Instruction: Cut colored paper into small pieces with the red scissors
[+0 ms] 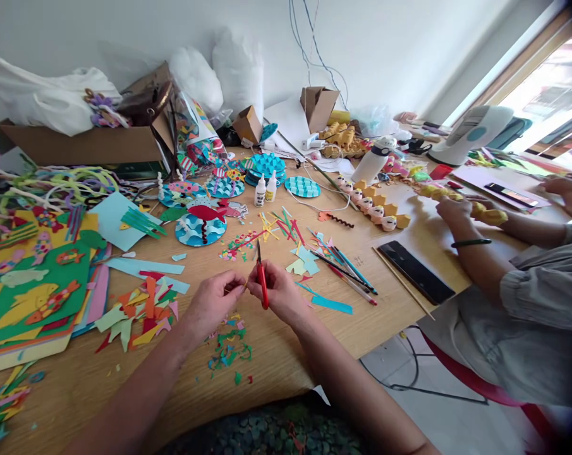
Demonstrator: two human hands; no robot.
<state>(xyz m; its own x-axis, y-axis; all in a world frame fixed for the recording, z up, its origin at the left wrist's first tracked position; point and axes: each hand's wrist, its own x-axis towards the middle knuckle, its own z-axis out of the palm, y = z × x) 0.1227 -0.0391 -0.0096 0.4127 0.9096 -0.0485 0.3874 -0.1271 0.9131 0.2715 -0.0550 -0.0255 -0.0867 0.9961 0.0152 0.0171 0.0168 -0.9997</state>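
Note:
My right hand (pixel 280 292) is closed around a pair of red-handled scissors (pixel 263 284), whose blades point away from me, up the table. Close beside it, my left hand (pixel 218 296) is pinched, its fingertips almost meeting those of the right. Something tiny and yellowish shows between the fingertips, too small to name. Below the hands lie small green, red and blue paper snippets (pixel 231 344). Just beyond them is a heap of colourful paper bits (pixel 241 245), with thin red, green and yellow paper strips (pixel 288 227) alongside.
Coloured paper scraps (pixel 148 306) and card sheets with paper fish (pixel 34 291) cover the left. Blue discs (pixel 200 230) and glue bottles (pixel 260 191) stand ahead. Pencils (pixel 347 268) and a phone (pixel 414 272) lie right, near a co-worker's hand (pixel 454 212) holding a yellow strand.

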